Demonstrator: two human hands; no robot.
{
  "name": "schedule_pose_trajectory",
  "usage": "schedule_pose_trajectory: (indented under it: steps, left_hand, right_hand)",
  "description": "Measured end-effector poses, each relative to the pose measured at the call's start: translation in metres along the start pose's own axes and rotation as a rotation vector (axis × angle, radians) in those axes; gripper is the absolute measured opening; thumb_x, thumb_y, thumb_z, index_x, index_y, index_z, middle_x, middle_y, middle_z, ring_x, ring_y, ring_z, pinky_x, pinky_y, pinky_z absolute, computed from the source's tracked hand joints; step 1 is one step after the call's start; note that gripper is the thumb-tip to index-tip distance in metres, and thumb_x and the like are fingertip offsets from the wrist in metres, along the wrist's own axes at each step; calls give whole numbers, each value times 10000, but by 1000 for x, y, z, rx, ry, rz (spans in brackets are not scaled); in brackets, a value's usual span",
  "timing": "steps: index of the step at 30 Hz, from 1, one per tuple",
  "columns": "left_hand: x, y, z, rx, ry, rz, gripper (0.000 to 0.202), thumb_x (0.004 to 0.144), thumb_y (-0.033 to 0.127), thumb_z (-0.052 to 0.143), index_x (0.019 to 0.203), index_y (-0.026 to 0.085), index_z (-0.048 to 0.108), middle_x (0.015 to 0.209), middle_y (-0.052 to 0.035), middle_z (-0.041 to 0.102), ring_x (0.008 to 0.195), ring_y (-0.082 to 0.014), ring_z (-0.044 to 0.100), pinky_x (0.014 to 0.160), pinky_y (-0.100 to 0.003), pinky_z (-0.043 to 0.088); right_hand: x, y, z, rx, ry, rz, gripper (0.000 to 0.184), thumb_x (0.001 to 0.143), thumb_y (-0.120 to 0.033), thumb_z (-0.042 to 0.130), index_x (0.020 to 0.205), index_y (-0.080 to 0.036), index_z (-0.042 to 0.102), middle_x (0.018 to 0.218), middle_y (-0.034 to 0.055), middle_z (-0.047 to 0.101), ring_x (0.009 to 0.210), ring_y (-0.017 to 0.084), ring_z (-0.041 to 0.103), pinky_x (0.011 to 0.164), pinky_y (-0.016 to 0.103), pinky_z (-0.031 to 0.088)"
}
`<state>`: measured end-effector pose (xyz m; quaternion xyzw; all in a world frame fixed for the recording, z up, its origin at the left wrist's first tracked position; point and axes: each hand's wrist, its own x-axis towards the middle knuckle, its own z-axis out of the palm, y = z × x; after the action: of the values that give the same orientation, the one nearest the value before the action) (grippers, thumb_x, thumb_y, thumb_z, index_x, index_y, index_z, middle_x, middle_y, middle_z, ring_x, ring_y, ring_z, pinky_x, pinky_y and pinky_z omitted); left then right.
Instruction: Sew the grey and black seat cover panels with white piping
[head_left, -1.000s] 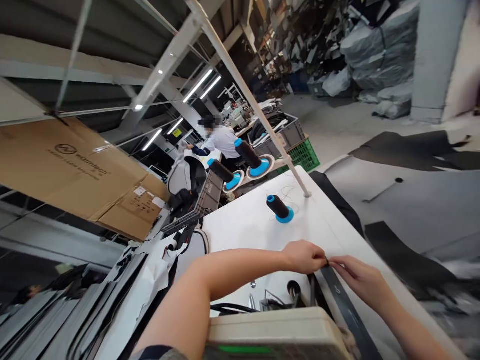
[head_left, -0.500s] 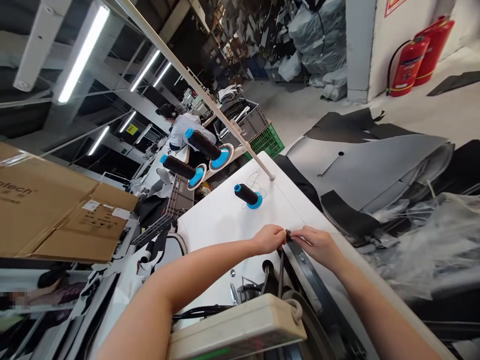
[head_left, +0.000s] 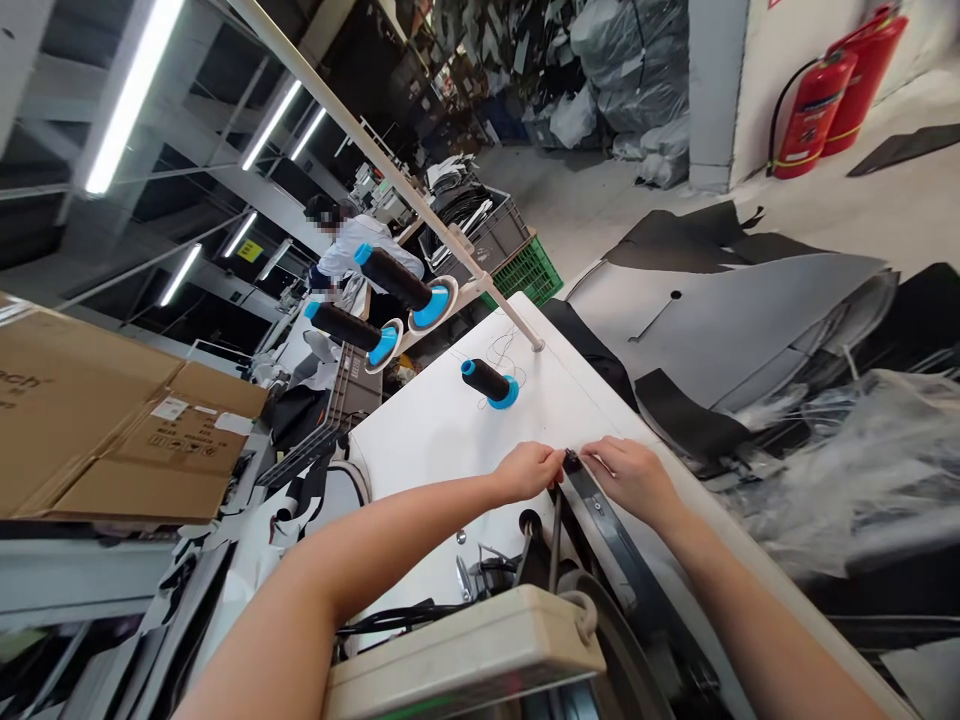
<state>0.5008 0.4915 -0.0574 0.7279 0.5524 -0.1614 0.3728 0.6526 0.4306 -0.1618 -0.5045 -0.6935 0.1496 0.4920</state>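
Note:
My left hand [head_left: 529, 470] is closed in a pinch beside a small black fitting [head_left: 571, 460] at the far end of a dark metal bar [head_left: 611, 530]. Whatever its fingertips hold is too small to make out. Just right of that fitting is my right hand [head_left: 634, 480], thumb and fingers drawn together, a small gap between them and the fitting. A thin thread runs over the white tabletop [head_left: 427, 450] toward this hand, but its end is lost at the fingers. Farther back on the tabletop, a black thread cone [head_left: 487, 382] with a blue base lies tilted.
Two more thread cones [head_left: 397, 280] sit on a stand with a slanting pole [head_left: 420, 205]. A cream machine housing [head_left: 465, 650] fills the near side. Cardboard boxes [head_left: 135, 420] stand left; grey sheets [head_left: 735, 310] lie right. A co-worker [head_left: 364, 245] sits beyond.
My right hand has drawn slightly away from the black fitting, opening a gap. My left hand stays beside it. The whole view has shifted a little.

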Motion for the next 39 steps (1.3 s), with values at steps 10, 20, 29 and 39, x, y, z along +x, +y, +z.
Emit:
schedule_pose_trajectory:
  steps: [10,20,29,39]
  left_hand:
    - [-4,-10,3,158,27,41,370,894,349,382,666,182,620,669,3,633,639,-143,538,591,-239,352]
    - [-2,-10,3,178,40,52,363,892,353,382,670,184,614,710,-4,651,676,-148,556,608,-234,369]
    - [-2,-11,2,173,32,38,372,892,363,372,679,182,618,721,-3,651,680,-149,556,603,-237,374]
    - [0,-9,-1,170,33,36,372,899,364,360,689,182,609,725,-1,647,683,-144,554,604,-233,376]
  right_hand:
    - [4,0,-6,-212,29,-13,200,929,-234,471,806,-200,625,741,25,599,761,175,537,906,406,261]
    - [3,0,0,-214,17,-43,193,927,-236,474,811,-205,625,725,9,592,742,166,540,931,412,246]
    - [4,3,0,-152,38,-14,201,913,-230,489,773,-205,630,721,-2,600,723,148,556,920,392,253]
    - [3,3,1,-118,18,-7,204,915,-230,487,760,-207,617,713,-9,589,730,155,555,940,402,229]
